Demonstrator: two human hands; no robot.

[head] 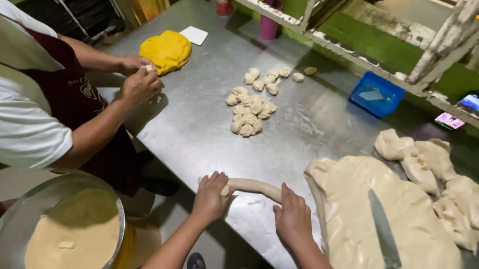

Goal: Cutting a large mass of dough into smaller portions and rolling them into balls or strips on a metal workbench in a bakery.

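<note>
A long rope of pale dough lies along the near edge of the steel table. My left hand closes over its left end and my right hand presses on its right part. Just right of my right hand spreads a large flat mass of dough with a knife lying on top of it. Torn lumps of dough sit beyond that mass.
A co-worker at the left holds a small piece in both hands beside a yellow dough mound. Several small dough balls lie mid-table. A blue tray, two phones, a pink cup and a round pan of crumbs are around.
</note>
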